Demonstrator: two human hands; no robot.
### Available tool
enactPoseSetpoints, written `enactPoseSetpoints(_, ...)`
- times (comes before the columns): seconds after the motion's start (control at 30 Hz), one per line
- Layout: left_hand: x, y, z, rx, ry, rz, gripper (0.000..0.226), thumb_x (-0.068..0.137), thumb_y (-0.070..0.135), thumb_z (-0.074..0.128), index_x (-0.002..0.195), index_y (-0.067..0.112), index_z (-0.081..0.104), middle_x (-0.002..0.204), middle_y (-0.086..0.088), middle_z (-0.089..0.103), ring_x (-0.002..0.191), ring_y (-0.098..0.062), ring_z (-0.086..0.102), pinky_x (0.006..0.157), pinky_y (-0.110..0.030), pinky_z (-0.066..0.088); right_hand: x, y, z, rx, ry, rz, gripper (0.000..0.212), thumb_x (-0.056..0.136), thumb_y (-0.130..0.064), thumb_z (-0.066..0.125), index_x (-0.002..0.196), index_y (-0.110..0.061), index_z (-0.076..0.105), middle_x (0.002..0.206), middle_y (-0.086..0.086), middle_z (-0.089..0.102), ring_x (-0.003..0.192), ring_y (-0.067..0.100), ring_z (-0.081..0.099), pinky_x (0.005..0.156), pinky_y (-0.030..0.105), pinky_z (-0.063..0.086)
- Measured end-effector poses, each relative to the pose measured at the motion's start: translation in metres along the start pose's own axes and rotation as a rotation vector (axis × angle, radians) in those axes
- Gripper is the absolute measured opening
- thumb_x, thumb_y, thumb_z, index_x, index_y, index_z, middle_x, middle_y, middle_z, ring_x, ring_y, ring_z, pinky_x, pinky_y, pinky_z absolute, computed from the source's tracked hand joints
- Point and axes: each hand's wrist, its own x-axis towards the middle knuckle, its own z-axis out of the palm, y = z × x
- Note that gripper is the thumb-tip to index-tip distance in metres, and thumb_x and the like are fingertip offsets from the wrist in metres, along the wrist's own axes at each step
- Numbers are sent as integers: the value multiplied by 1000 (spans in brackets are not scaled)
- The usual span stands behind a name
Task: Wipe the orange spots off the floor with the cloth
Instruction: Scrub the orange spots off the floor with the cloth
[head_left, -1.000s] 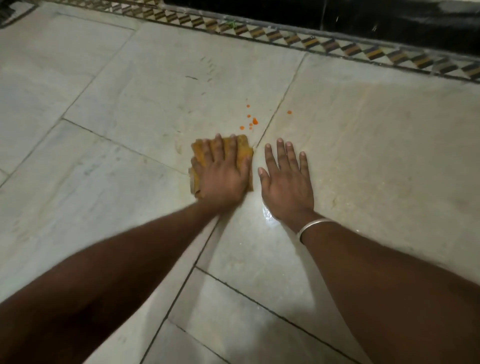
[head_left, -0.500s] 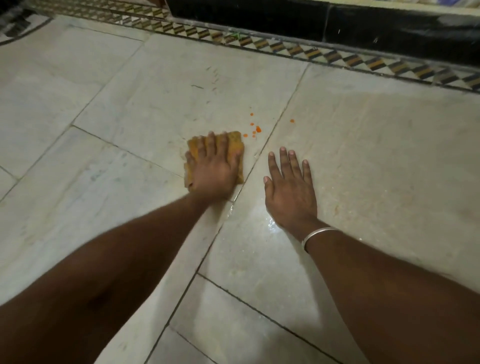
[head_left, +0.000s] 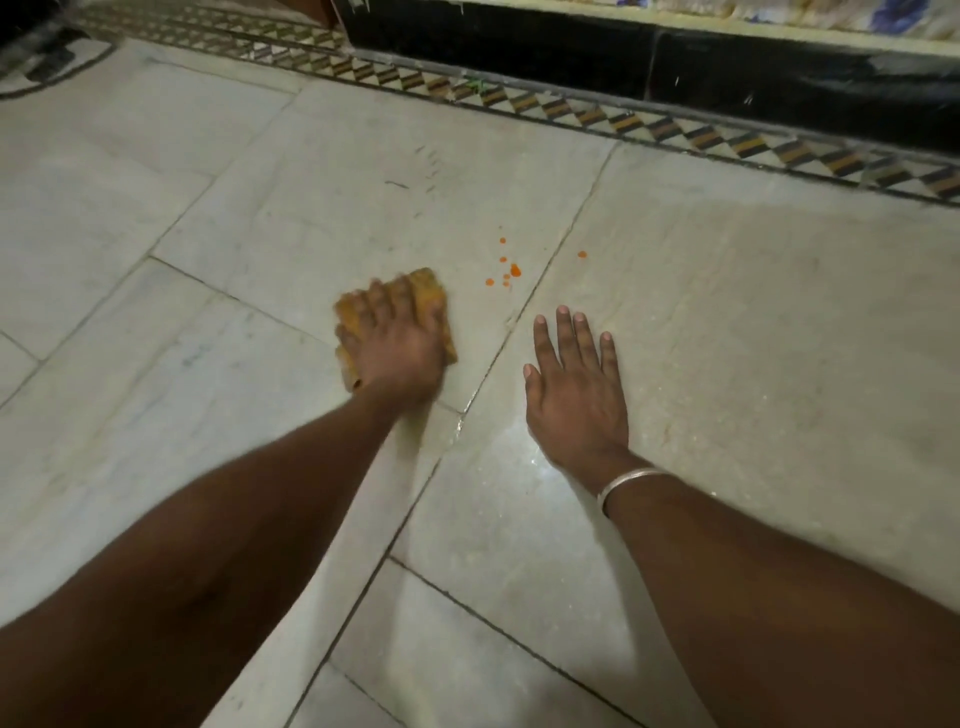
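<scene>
While the orange spots (head_left: 506, 270) are lying untouched on the pale floor (head_left: 727, 312), the left hand (head_left: 397, 345) is pressing a folded yellow-orange cloth (head_left: 423, 288) flat against the tile, its grip spread over the top of the cloth with the fingers draped across it rather than curled around it. Taking the spots as the landmark, the cloth is sitting near them, to their left and a little closer to the person, apart from the nearest drop. One separate drop (head_left: 582, 254) is lying to the right of the cluster, across the tile joint. The right hand (head_left: 574, 384) is resting palm down on the floor, below and right of the spots, fingers splayed wide and holding nothing; a bangle (head_left: 626, 480) is circling its wrist. Wet sheen is showing on the tile nearer the person than the spots, beside that hand. Judging from this, the wiping proper is not yet done: every visible drop is remaining, and the cloth is needing to travel rightward over the cluster and then across the joint.
</scene>
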Motion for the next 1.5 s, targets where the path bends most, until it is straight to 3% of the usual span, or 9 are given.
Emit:
enactPoseSetpoints(0.17,-66,0,17,-7,0,-108,74,106,61,12,166,18,4,173,-15,0,159,-40,-2,122,-69,1,2,-2,1,4,-1,19,65,104,-41,14,163,-16,19,171,11,14,159,27,9,127,52,11)
enactPoseSetpoints(0.47,-34,-16,-23,-124,-5,210,85,100,71,29,165,18,14,172,-11,14,158,-34,7,123,-60,10,4,-2,-7,28,-64,-4,71,99,-43,5,163,-16,21,171,11,13,159,28,9,128,52,5)
enactPoseSetpoints(0.6,-58,-56,-20,97,43,671,70,84,50,60,143,13,50,136,-14,53,120,-39,48,93,-50,46,6,1,-18,102,-128,-24,82,91,-48,-5,164,-16,14,172,10,4,159,26,0,127,47,-5)
enactPoseSetpoints(0.67,-46,-50,-18,245,117,735,43,78,22,78,116,12,62,108,-13,61,92,-37,56,69,-39,46,7,5,-27,121,-160,0,71,101,-46,4,164,-15,12,172,10,1,159,24,-3,127,45,-8)
enactPoseSetpoints(0.8,-30,-11,-44,289,94,554,12,89,22,69,98,17,64,95,-6,64,90,-30,63,63,-34,41,6,22,-48,97,-128,49,75,100,-50,3,164,-14,16,172,10,4,159,25,-2,127,44,-7)
enactPoseSetpoints(0.97,-23,49,-100,-320,146,259,15,89,32,63,79,21,62,73,2,62,69,-19,60,55,-29,36,29,53,-74,65,-60,98,72,100,-47,8,164,-14,15,172,10,4,159,24,-3,126,44,-7)
enactPoseSetpoints(1.23,21,123,-100,-951,-262,5,23,79,23,69,85,1,69,85,-12,70,89,-39,72,75,-40,57,60,68,-75,158,110,220,60,110,-40,23,162,-11,22,171,12,10,159,27,1,127,46,-1)
enactPoseSetpoints(1.33,27,123,-71,-657,-50,27,52,89,42,60,128,8,66,120,-13,70,118,-37,64,100,-41,49,74,78,-64,171,98,228,59,110,-39,23,162,-11,22,172,12,9,159,26,0,127,45,-2)
enactPoseSetpoints(1.5,11,155,7,-51,13,597,63,108,53,21,165,26,20,174,-5,13,160,-23,8,125,-56,3,89,89,-36,71,65,207,66,104,-41,10,161,-10,26,171,14,13,159,28,5,128,49,4)
